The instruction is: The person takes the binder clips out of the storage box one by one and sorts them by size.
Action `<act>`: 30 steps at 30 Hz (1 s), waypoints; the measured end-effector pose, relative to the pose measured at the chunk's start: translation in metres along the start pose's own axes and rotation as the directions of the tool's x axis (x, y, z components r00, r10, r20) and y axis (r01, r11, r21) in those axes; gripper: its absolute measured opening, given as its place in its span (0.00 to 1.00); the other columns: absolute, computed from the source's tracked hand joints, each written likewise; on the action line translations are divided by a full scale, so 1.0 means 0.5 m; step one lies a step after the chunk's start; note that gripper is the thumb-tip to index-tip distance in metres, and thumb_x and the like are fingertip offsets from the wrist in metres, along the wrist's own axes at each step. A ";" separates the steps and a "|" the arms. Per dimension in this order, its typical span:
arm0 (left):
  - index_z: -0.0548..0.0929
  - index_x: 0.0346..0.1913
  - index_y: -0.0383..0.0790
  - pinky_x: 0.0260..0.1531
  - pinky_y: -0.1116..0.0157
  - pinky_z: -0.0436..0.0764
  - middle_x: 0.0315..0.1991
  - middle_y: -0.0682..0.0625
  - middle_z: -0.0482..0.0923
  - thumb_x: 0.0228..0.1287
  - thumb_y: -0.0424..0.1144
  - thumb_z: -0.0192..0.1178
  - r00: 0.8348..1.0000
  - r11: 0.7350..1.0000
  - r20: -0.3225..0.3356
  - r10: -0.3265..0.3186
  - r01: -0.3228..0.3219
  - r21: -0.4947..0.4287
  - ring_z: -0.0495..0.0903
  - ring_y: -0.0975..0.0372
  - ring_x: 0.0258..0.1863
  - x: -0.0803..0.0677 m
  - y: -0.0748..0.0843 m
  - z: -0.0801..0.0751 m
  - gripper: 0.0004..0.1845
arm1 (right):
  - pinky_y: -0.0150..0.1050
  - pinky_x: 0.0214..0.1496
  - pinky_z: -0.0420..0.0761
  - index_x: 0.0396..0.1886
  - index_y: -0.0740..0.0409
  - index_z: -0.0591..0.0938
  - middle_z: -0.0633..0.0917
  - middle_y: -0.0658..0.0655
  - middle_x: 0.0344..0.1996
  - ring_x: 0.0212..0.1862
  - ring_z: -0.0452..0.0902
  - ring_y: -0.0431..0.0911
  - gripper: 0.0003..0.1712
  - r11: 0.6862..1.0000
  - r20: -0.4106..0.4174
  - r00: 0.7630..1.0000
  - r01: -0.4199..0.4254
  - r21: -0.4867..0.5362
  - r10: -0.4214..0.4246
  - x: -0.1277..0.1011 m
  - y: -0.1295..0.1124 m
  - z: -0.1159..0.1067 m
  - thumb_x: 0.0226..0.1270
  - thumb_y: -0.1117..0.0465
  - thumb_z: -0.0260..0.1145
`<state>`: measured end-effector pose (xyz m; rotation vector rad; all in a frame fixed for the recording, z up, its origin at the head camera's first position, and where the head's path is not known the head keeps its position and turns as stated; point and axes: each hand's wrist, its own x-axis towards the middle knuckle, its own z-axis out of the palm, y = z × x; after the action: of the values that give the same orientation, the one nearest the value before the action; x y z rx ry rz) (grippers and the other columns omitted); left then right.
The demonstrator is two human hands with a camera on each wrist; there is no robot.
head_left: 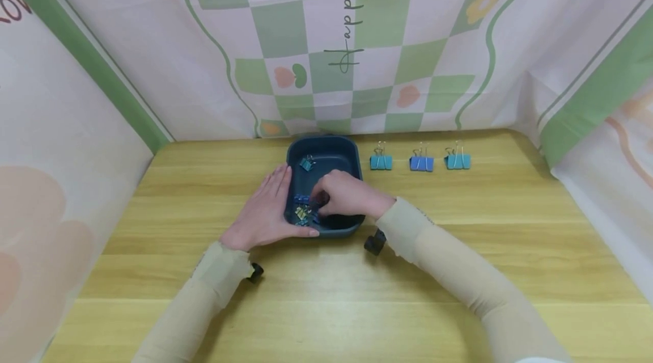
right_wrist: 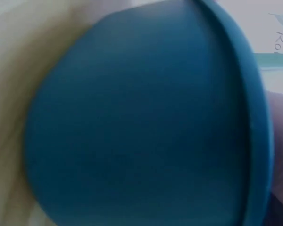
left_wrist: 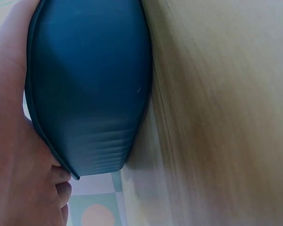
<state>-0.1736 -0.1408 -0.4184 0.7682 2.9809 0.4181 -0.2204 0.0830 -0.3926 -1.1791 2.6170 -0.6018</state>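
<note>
Looks like the picking-out step: right hand (head_left: 343, 195) is down inside the dark blue plastic tub (head_left: 347, 150) mid-surface, fingers curled over the small pile of blue binder clips (head_left: 302, 208), can't tell if it's got one. Left hand (head_left: 265, 210) lies flat against the tub's side, steadying it. Next move needs a clean pinch on one clip

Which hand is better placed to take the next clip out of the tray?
The right hand: it is already inside the tray, fingers curled by the clips at its near end. The left hand lies flat against the tray's outer left wall, steadying it.
</note>
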 end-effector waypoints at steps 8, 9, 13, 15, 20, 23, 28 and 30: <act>0.38 0.81 0.34 0.76 0.59 0.39 0.82 0.41 0.34 0.42 0.90 0.48 1.000 1.000 -0.003 0.001 -0.001 0.000 0.32 0.57 0.80 0.001 -0.002 0.001 0.78 | 0.36 0.46 0.84 0.51 0.60 0.89 0.89 0.55 0.43 0.39 0.85 0.41 0.18 1.000 -0.041 0.999 -0.017 0.009 0.017 0.024 0.012 -0.007 0.62 0.60 0.78; 0.38 0.81 0.34 0.77 0.58 0.39 0.82 0.40 0.34 0.42 0.90 0.48 1.000 1.000 -0.004 0.005 -0.005 0.001 0.32 0.56 0.80 0.002 -0.002 0.002 0.78 | 0.37 0.46 0.84 0.51 0.60 0.89 0.89 0.55 0.42 0.39 0.85 0.42 0.18 1.000 -0.046 0.999 -0.019 0.003 0.019 0.026 0.016 -0.006 0.61 0.61 0.78; 0.39 0.81 0.33 0.77 0.57 0.39 0.82 0.40 0.34 0.42 0.90 0.49 1.000 1.000 -0.005 0.007 -0.007 0.001 0.32 0.56 0.80 0.004 -0.003 0.004 0.78 | 0.45 0.57 0.79 0.51 0.59 0.89 0.88 0.55 0.42 0.42 0.83 0.46 0.19 0.998 -0.087 0.996 -0.040 -0.050 0.036 0.030 0.030 -0.011 0.59 0.63 0.78; 0.40 0.81 0.32 0.77 0.57 0.40 0.82 0.39 0.35 0.42 0.90 0.49 1.000 1.000 -0.012 0.009 -0.009 -0.002 0.33 0.55 0.80 0.004 -0.003 0.004 0.78 | 0.48 0.62 0.75 0.53 0.60 0.88 0.88 0.56 0.44 0.47 0.82 0.48 0.21 0.995 -0.105 0.993 -0.063 -0.079 0.054 0.031 0.037 -0.015 0.58 0.63 0.78; 0.41 0.81 0.32 0.77 0.57 0.40 0.82 0.40 0.35 0.41 0.90 0.49 1.000 1.000 -0.014 0.003 -0.003 -0.001 0.34 0.55 0.80 0.003 -0.001 0.002 0.78 | 0.46 0.53 0.81 0.51 0.60 0.88 0.88 0.55 0.40 0.45 0.82 0.50 0.18 0.984 -0.064 0.990 -0.130 -0.120 0.123 0.030 0.052 -0.020 0.60 0.64 0.76; 0.41 0.81 0.32 0.77 0.57 0.40 0.82 0.41 0.35 0.41 0.91 0.49 1.000 1.000 -0.011 -0.002 0.002 0.000 0.33 0.56 0.80 0.003 0.000 0.003 0.78 | 0.40 0.41 0.82 0.45 0.58 0.89 0.86 0.51 0.30 0.34 0.80 0.45 0.13 0.980 -0.041 0.988 -0.155 -0.125 0.151 0.031 0.056 -0.018 0.61 0.64 0.75; 0.40 0.82 0.34 0.76 0.59 0.38 0.82 0.42 0.33 0.40 0.91 0.47 1.000 1.000 0.000 -0.016 0.016 -0.006 0.32 0.58 0.80 0.004 -0.001 0.005 0.79 | 0.38 0.39 0.83 0.42 0.58 0.90 0.85 0.49 0.30 0.32 0.80 0.42 0.12 0.975 -0.025 0.984 -0.177 -0.132 0.175 0.032 0.058 -0.017 0.57 0.63 0.77; 0.39 0.82 0.34 0.76 0.59 0.38 0.82 0.42 0.33 0.40 0.91 0.47 1.000 1.000 0.003 -0.019 0.019 -0.009 0.32 0.58 0.80 0.003 -0.002 0.005 0.79 | 0.39 0.38 0.83 0.41 0.58 0.89 0.85 0.49 0.30 0.32 0.80 0.43 0.12 0.973 -0.009 0.983 -0.183 -0.138 0.183 0.034 0.056 -0.017 0.56 0.62 0.78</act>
<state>-0.1752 -0.1400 -0.4208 0.7390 2.9788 0.4287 -0.2532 0.0894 -0.3979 -0.9569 2.7619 -0.3875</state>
